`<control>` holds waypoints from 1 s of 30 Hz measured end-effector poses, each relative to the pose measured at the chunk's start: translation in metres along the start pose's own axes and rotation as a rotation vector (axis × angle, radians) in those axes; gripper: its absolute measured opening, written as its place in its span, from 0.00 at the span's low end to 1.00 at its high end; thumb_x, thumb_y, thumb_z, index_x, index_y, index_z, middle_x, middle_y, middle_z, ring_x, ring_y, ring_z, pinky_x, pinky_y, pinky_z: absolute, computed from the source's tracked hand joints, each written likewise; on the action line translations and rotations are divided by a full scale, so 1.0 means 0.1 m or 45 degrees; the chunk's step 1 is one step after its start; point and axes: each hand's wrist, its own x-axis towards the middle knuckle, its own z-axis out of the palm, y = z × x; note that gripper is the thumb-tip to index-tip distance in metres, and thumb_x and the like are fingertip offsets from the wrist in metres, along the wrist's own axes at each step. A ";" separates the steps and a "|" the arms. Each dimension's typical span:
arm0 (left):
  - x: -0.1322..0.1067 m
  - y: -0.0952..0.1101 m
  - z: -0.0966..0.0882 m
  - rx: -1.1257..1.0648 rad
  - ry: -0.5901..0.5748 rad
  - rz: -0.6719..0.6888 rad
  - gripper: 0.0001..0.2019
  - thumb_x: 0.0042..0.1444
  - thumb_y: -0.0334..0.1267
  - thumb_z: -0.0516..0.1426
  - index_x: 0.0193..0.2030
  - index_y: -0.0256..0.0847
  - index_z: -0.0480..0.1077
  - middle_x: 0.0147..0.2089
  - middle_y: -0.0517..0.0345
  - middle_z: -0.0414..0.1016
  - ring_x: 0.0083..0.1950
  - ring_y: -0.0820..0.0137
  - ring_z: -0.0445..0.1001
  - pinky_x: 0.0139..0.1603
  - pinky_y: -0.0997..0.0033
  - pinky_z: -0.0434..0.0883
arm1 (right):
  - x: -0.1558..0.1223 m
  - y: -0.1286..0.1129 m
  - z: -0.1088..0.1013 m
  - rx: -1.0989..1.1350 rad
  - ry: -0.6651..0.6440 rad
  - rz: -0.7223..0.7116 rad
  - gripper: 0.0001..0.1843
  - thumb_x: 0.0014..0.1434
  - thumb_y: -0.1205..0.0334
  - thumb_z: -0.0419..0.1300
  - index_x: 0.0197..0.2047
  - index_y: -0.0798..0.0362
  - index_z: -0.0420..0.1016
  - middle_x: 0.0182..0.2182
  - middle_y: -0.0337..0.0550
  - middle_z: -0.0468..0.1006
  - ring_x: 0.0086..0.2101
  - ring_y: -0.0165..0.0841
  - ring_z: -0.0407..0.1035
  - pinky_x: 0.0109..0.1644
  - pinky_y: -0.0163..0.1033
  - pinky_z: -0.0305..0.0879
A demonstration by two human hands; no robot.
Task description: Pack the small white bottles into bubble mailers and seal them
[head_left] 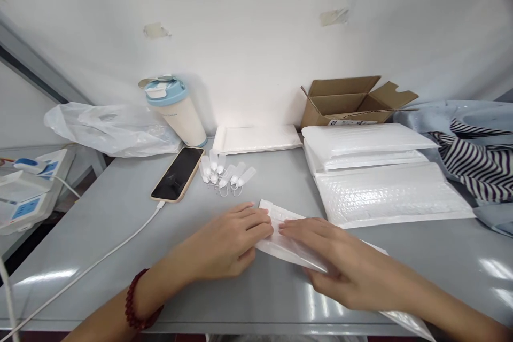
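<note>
Both my hands rest on a white bubble mailer (285,224) lying on the grey table (120,208). My left hand (232,240) lies flat with its fingers stretched over the mailer's left end. My right hand (332,262) lies flat on the mailer's middle, fingers pointing left toward the other hand. The fingertips of both hands nearly meet. The mailer runs under my right forearm toward the table's front edge. Just beyond my hands sits a cluster of several small white plastic bottles (226,171).
A phone (177,173) on a white cable lies left of the bottles, beside a blue-lidded cup (176,109). Stacked bubble mailers (385,181) lie at right, an open cardboard box (352,101) behind them, striped cloth (476,160) far right. A plastic bag (112,128) and white device (28,187) sit left.
</note>
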 end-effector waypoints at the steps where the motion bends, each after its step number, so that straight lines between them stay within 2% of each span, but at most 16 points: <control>1: 0.00 -0.03 0.02 0.012 0.010 0.026 0.21 0.49 0.20 0.48 0.48 0.40 0.65 0.51 0.53 0.73 0.56 0.65 0.68 0.65 0.55 0.57 | -0.01 0.00 -0.01 0.039 0.009 0.028 0.33 0.53 0.69 0.54 0.63 0.53 0.59 0.56 0.48 0.69 0.55 0.37 0.63 0.56 0.45 0.65; 4: 0.00 -0.09 0.06 -0.018 0.117 0.063 0.19 0.52 0.18 0.45 0.47 0.40 0.65 0.48 0.53 0.75 0.52 0.68 0.71 0.64 0.55 0.58 | -0.05 0.00 -0.07 0.124 0.062 0.137 0.30 0.54 0.65 0.55 0.61 0.46 0.61 0.54 0.44 0.72 0.51 0.38 0.69 0.50 0.45 0.71; 6: 0.02 -0.09 0.07 -0.125 0.258 0.025 0.15 0.58 0.22 0.45 0.45 0.40 0.66 0.43 0.54 0.76 0.47 0.69 0.73 0.59 0.60 0.65 | -0.13 0.01 -0.16 0.173 0.116 0.212 0.28 0.55 0.63 0.56 0.60 0.41 0.63 0.52 0.41 0.73 0.48 0.38 0.71 0.41 0.41 0.75; 8: 0.05 -0.05 0.05 -0.301 0.392 -0.079 0.09 0.61 0.28 0.48 0.42 0.41 0.67 0.38 0.57 0.76 0.41 0.71 0.74 0.47 0.68 0.71 | -0.28 0.07 -0.30 0.196 0.138 0.265 0.27 0.56 0.60 0.57 0.59 0.34 0.63 0.52 0.37 0.73 0.48 0.38 0.71 0.33 0.36 0.76; 10: 0.11 0.01 0.01 -0.486 0.491 -0.245 0.04 0.61 0.33 0.52 0.38 0.41 0.68 0.34 0.59 0.75 0.35 0.73 0.73 0.36 0.74 0.70 | -0.50 0.21 -0.48 0.145 0.134 0.260 0.27 0.56 0.54 0.59 0.59 0.29 0.62 0.53 0.35 0.73 0.49 0.40 0.70 0.28 0.33 0.75; 12: 0.19 0.09 -0.03 -0.672 0.541 -0.430 0.03 0.59 0.38 0.55 0.36 0.41 0.68 0.31 0.63 0.73 0.29 0.76 0.70 0.28 0.77 0.66 | -0.75 0.40 -0.66 0.034 0.208 0.323 0.26 0.56 0.52 0.61 0.57 0.28 0.64 0.52 0.37 0.74 0.50 0.41 0.69 0.35 0.36 0.75; 14: 0.31 0.15 -0.06 -0.878 0.538 -0.597 0.07 0.56 0.40 0.58 0.39 0.42 0.67 0.26 0.66 0.71 0.26 0.76 0.69 0.25 0.78 0.64 | -0.95 0.61 -0.82 -0.069 0.335 0.442 0.23 0.53 0.49 0.63 0.53 0.31 0.70 0.50 0.41 0.76 0.49 0.42 0.70 0.41 0.40 0.73; 16: 0.47 0.20 -0.06 -1.085 0.495 -0.722 0.13 0.54 0.42 0.60 0.45 0.43 0.66 0.23 0.68 0.70 0.24 0.76 0.69 0.25 0.77 0.64 | -1.06 0.78 -0.96 -0.157 0.459 0.543 0.21 0.47 0.46 0.67 0.47 0.37 0.77 0.46 0.45 0.78 0.46 0.44 0.72 0.43 0.43 0.71; 19: 0.76 0.22 0.00 -1.343 0.443 -0.814 0.23 0.51 0.44 0.63 0.51 0.41 0.62 0.27 0.63 0.76 0.30 0.70 0.74 0.32 0.72 0.68 | -1.06 0.95 -1.11 -0.086 0.548 0.734 0.19 0.47 0.46 0.66 0.42 0.44 0.80 0.43 0.45 0.79 0.43 0.41 0.73 0.43 0.43 0.68; 21: 0.97 0.23 0.05 -1.573 0.399 -0.835 0.22 0.51 0.42 0.63 0.50 0.38 0.64 0.35 0.54 0.79 0.36 0.67 0.77 0.39 0.67 0.71 | -1.02 1.00 -1.19 -0.033 0.660 0.842 0.18 0.49 0.47 0.64 0.39 0.49 0.80 0.41 0.44 0.80 0.42 0.38 0.73 0.44 0.44 0.65; 23: 1.14 0.25 0.09 -1.793 0.296 -0.834 0.15 0.52 0.37 0.62 0.45 0.34 0.68 0.40 0.48 0.79 0.39 0.67 0.77 0.42 0.66 0.72 | -0.99 1.02 -1.24 -0.059 0.767 0.916 0.17 0.51 0.48 0.62 0.37 0.51 0.80 0.38 0.44 0.80 0.41 0.37 0.73 0.44 0.45 0.63; 26: 1.31 0.28 0.12 -1.863 0.147 -0.851 0.05 0.55 0.33 0.59 0.35 0.32 0.72 0.35 0.49 0.78 0.32 0.72 0.76 0.36 0.70 0.73 | -0.92 1.00 -1.26 -0.218 0.918 1.016 0.16 0.50 0.51 0.62 0.36 0.53 0.80 0.35 0.44 0.80 0.39 0.37 0.72 0.43 0.47 0.61; 28: 1.37 0.29 0.13 -1.756 0.159 -0.880 0.08 0.55 0.36 0.59 0.29 0.33 0.71 0.27 0.55 0.74 0.24 0.76 0.71 0.25 0.75 0.67 | -0.85 0.98 -1.25 -0.322 1.014 1.093 0.15 0.50 0.52 0.62 0.36 0.54 0.80 0.33 0.44 0.79 0.37 0.36 0.71 0.41 0.46 0.61; 30: 1.40 0.29 0.15 -1.664 0.211 -0.888 0.12 0.55 0.39 0.60 0.25 0.34 0.68 0.19 0.63 0.67 0.18 0.81 0.62 0.18 0.78 0.57 | -0.79 0.97 -1.23 -0.433 1.093 1.112 0.14 0.52 0.54 0.61 0.36 0.55 0.79 0.31 0.43 0.78 0.35 0.35 0.70 0.38 0.44 0.61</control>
